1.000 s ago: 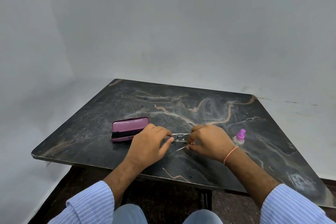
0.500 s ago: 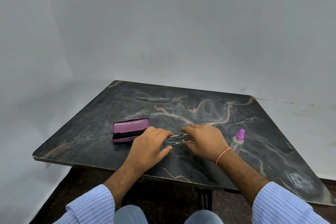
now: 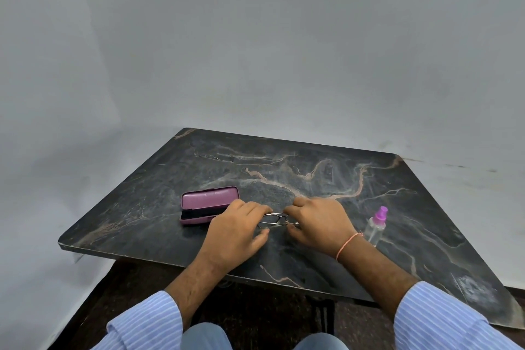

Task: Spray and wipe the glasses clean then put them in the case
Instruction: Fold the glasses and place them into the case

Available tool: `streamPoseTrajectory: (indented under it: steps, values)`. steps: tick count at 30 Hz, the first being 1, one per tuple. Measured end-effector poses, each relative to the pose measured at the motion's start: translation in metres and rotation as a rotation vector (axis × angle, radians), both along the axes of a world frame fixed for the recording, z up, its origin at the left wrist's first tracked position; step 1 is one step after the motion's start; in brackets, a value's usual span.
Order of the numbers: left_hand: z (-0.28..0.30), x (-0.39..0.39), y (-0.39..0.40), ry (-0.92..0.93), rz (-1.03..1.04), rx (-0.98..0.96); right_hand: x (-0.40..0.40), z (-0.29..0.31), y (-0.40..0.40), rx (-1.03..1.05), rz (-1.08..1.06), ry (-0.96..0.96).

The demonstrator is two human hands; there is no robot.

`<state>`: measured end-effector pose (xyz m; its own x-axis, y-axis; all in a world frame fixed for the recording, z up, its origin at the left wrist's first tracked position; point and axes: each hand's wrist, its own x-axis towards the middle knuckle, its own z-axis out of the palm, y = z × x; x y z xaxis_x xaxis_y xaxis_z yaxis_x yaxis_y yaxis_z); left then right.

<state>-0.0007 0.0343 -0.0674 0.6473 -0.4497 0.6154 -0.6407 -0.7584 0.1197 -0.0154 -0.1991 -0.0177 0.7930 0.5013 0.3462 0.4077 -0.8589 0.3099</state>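
Since half a second ago, barely shifted: temple arms of the glasses [image 3: 276,220] folded in closer between the two hands, frame sitting a touch flatter; case and bottle unmoved. At centre left, an oblong purple case [image 3: 209,204] with rounded corners, lying open on the table [image 3: 326,176], smooth glossy lid tilted up behind a dark lined tray, nothing visible inside. Just right of it, overlapping its near right corner in the view, the left hand [image 3: 237,231], palm down, fingers curled over the left end of the glasses, thumb tip low beneath the frame: closed on that end. In the middle of the frame, thin silver wire rims with clear oval lenses, slightly tilted, whether resting on the stone or held just above it not clear. Next, the right hand [image 3: 319,224], also palm down, fingertips pinched on the right end of the glasses, a thin orange thread band [image 3: 347,244] around the wrist. Striped pale blue sleeves [image 3: 443,321] at the bottom corners. At centre right, well apart from the case, a small clear plastic spray bottle [image 3: 375,226] with a bright purple nozzle cap, standing upright near the right wrist. Underneath all, a dark polished marble-like slab with tan and pale veins, worn whitish at the lower right corner.
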Motion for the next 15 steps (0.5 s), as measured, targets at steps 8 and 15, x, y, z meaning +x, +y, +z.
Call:
streamPoseTrajectory:
  steps: [8,15]
  values:
    - [0.024,-0.005,0.011,0.235,-0.007,-0.284,0.000,0.006,-0.001,0.079,0.141,-0.117]
    - [0.057,-0.001,0.028,1.154,-0.050,-0.697,-0.004,0.017,0.012,0.250,0.320,-0.149]
